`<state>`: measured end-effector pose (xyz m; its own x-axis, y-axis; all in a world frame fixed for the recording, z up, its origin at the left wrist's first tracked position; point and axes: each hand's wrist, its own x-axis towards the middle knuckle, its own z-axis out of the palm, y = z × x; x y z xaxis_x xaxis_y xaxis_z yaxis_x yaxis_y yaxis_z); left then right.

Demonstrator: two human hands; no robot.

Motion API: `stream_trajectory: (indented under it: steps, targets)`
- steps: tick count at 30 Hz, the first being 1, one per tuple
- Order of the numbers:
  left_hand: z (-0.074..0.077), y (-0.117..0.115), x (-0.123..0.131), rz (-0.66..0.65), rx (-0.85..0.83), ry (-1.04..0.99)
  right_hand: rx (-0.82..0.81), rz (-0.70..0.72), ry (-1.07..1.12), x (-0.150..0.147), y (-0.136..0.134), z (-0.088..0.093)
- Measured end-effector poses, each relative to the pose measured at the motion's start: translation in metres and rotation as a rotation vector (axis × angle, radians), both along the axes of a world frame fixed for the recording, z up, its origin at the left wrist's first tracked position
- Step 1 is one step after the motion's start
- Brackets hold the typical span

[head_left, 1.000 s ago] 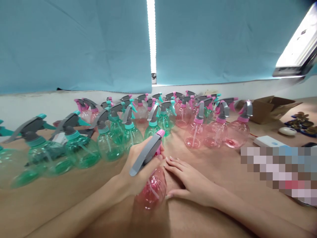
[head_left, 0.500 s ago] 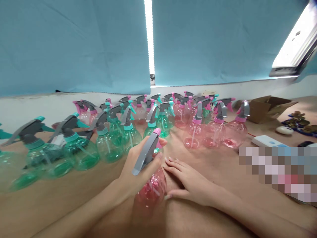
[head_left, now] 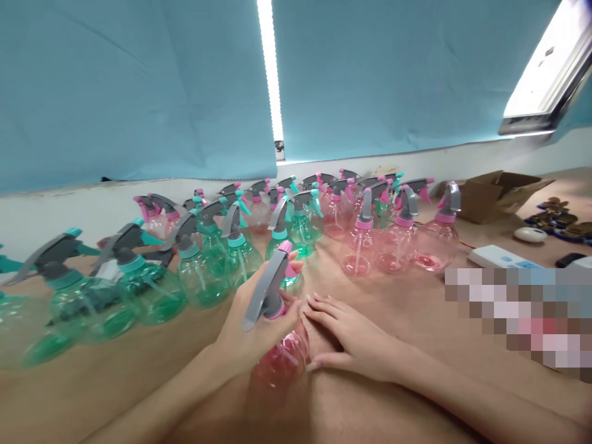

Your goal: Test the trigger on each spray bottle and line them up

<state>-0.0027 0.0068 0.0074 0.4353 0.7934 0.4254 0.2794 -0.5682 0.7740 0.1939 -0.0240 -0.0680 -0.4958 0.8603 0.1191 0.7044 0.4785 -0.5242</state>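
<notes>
My left hand (head_left: 256,320) is wrapped round the neck of a pink spray bottle (head_left: 282,361) that stands on the brown table (head_left: 407,308) right in front of me. Its grey trigger head (head_left: 266,290) with a pink nozzle rises above my fingers. My right hand (head_left: 351,336) lies against the bottle's right side, fingers stretched toward the neck and thumb low on the pink body.
Green spray bottles (head_left: 203,271) stand in a group to the left, pink ones (head_left: 398,240) behind and to the right. A cardboard box (head_left: 499,194), a white device (head_left: 497,256) and small objects lie at the far right. Blue curtains hang behind.
The trigger head in my left hand has turned more upright and my fingers have shifted round the neck. My right hand stays against the bottle. The view has drifted a little.
</notes>
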Motion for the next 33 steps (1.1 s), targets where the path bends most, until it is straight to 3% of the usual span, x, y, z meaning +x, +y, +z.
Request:
stream_trajectory:
  steps: [12,22,33]
  targets:
    - [0.0026,-0.0028,-0.0002,0.046,0.024,0.0,-0.014,-0.01,0.032,0.0012,0.0,-0.0036]
    - [0.0015,-0.0022,-0.0016,0.037,0.055,0.014,0.003,-0.017,0.008,0.0005,-0.0008,-0.004]
    - [0.0098,-0.0022,0.0004,-0.021,0.135,-0.029,0.006,-0.014,0.014,0.0004,-0.0009,-0.0048]
